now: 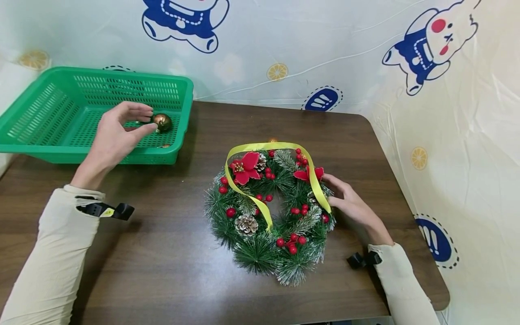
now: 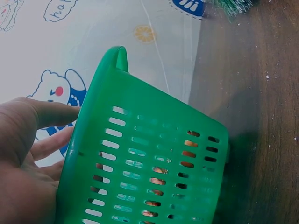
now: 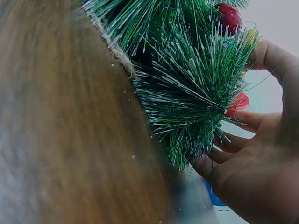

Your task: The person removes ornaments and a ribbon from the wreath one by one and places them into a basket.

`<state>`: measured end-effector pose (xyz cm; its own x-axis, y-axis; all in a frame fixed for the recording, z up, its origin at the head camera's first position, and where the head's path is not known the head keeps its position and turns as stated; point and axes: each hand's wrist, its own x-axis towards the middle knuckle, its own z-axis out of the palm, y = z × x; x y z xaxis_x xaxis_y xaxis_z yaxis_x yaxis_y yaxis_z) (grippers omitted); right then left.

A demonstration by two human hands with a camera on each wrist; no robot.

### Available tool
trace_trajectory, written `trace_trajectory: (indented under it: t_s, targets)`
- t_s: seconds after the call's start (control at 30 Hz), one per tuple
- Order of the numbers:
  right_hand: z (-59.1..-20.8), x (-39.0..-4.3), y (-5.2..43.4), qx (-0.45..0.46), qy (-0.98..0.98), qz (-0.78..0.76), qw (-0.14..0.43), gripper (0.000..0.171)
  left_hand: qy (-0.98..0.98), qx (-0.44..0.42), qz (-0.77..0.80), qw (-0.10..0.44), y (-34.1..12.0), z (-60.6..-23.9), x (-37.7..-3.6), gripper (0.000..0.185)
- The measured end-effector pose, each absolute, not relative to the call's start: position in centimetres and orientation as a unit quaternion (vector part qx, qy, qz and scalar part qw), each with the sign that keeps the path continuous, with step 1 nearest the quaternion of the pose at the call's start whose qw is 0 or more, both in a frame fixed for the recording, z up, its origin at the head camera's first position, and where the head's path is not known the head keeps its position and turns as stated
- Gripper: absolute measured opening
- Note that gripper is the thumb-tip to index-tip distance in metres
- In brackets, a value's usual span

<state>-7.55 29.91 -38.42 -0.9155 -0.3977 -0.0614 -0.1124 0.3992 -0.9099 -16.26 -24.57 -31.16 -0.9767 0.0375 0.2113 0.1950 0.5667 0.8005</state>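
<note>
While yellow ribbon (image 1: 268, 146) crosses it, the green wreath (image 1: 257, 257) bears red berries (image 1: 292, 247).

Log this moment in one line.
left hand: over green basket, near bronze ball | right hand: touching right side of wreath | yellow ribbon: across wreath

I see a green basket (image 1: 186, 113), a white-tipped green wreath (image 1: 257, 256), red berries (image 1: 292, 248) and a yellow ribbon (image 1: 318, 192). The table (image 1: 170, 253) shows me brown wood grain.

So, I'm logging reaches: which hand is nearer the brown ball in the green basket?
Left. The left hand is over the basket, close beside the ball; the right hand is farther off, at the wreath.
</note>
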Motion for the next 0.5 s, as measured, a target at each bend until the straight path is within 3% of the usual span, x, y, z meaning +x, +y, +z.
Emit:
trace_trajectory:
  t_s: [0.3,0.5]
  targets:
    - [-38.9,-7.5,29.4,-0.162,0.799,-0.569,0.107,0.064,-0.861,-0.069,-0.492,0.112,-24.4,-31.3,-16.3,0.035]
    - [-38.6,-7.4,29.1,-0.151,0.806,-0.563,0.098,0.063,-0.799,-0.107,-0.564,0.176,-23.1,-30.6,-16.0,0.030]
